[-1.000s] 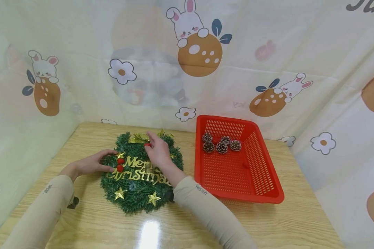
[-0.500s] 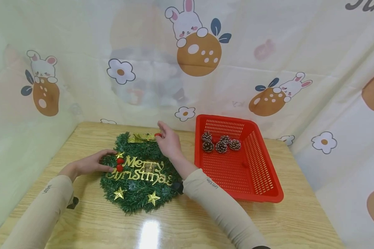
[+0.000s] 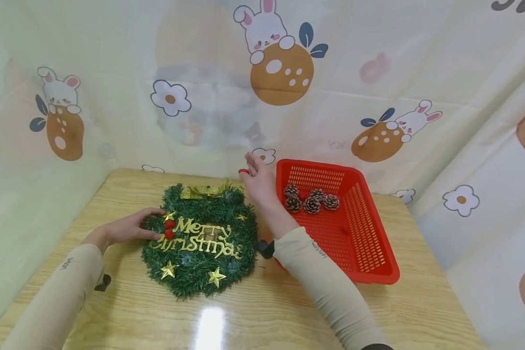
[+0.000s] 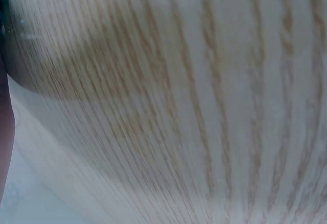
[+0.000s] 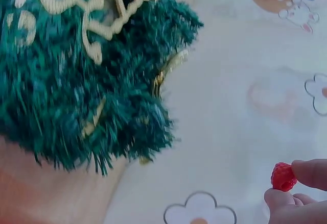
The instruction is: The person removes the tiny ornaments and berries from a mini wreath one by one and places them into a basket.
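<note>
A green tinsel Christmas wreath [image 3: 203, 209] lies on the table, with gold "Merry Christmas" lettering [image 3: 205, 240], gold stars [image 3: 168, 270] and a gold bow [image 3: 205, 190] along its far side. My left hand [image 3: 129, 226] holds the wreath's left edge, fingers and thumb either side of two red raspberries [image 3: 169, 224] lying on the greenery. Between the thumb and fingers of my right hand [image 3: 262, 187], a small red toy raspberry [image 5: 283, 177] is pinched. That hand is raised beyond the wreath's far right side, close to the basket.
A red plastic basket [image 3: 378, 218] stands to the right of the wreath. Several pine cones [image 3: 312, 205] sit together in its far left corner. The wooden table [image 3: 262, 316] meets a printed curtain [image 3: 210, 58] at the back and sides.
My right hand has moved right and away from over the wreath, towards the basket, with the raspberry still pinched. The left hand has stayed on the wreath's edge.
</note>
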A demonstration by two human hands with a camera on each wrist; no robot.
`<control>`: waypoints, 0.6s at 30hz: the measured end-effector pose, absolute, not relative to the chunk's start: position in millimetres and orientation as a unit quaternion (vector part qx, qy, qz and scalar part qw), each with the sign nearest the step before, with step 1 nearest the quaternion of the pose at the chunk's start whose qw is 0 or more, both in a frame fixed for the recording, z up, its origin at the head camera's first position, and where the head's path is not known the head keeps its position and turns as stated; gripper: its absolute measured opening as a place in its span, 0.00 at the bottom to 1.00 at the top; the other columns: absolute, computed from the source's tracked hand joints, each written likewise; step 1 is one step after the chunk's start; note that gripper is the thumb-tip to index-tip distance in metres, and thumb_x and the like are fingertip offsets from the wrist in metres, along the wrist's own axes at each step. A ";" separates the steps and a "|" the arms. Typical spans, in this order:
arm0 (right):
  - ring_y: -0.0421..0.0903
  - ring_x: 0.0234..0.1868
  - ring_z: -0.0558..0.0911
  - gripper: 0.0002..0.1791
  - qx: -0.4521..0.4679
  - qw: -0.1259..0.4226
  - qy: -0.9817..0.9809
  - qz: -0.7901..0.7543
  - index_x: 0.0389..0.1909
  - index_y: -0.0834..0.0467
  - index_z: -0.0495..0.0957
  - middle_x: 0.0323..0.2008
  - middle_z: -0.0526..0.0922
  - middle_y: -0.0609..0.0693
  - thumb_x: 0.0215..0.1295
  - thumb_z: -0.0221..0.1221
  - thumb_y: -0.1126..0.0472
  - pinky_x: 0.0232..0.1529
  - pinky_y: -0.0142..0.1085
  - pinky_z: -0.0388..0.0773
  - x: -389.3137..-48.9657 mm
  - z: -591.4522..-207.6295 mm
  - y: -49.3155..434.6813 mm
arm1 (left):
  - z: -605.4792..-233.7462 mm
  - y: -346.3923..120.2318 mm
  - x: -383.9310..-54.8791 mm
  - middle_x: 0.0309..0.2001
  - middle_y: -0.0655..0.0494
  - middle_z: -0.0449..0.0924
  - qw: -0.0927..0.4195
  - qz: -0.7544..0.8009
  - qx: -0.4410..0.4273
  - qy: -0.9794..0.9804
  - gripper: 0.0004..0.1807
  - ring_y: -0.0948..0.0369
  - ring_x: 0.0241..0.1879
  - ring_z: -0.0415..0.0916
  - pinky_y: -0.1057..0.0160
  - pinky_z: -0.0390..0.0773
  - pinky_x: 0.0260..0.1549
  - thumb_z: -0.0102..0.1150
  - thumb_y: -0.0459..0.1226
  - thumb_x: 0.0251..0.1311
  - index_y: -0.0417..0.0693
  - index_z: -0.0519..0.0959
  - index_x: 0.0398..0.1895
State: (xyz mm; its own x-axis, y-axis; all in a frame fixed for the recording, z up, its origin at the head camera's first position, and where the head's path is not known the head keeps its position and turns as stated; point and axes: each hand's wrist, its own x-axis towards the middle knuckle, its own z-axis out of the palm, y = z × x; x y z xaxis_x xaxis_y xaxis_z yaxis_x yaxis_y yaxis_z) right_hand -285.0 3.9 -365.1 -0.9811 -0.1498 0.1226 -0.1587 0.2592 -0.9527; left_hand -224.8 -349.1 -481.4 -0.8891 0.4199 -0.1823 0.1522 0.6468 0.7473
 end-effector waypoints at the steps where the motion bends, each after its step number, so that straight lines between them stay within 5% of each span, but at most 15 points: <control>1: 0.44 0.71 0.64 0.31 0.096 0.008 -0.796 0.598 0.73 0.56 0.62 0.71 0.66 0.50 0.71 0.55 0.68 0.65 0.37 0.66 -286.7 -362.9 6.9 | -480.9 -349.0 -224.9 0.71 0.34 0.53 0.171 0.387 0.162 0.891 0.43 0.33 0.69 0.50 0.29 0.53 0.62 0.66 0.47 0.60 0.44 0.56 0.74; 18: 0.47 0.71 0.64 0.32 0.056 0.029 -0.793 0.606 0.73 0.59 0.61 0.71 0.65 0.52 0.69 0.55 0.71 0.64 0.36 0.68 -308.4 -361.4 43.5 | -481.1 -348.3 -225.2 0.72 0.33 0.51 0.169 0.380 0.149 0.897 0.43 0.32 0.70 0.46 0.29 0.52 0.61 0.67 0.48 0.59 0.45 0.58 0.73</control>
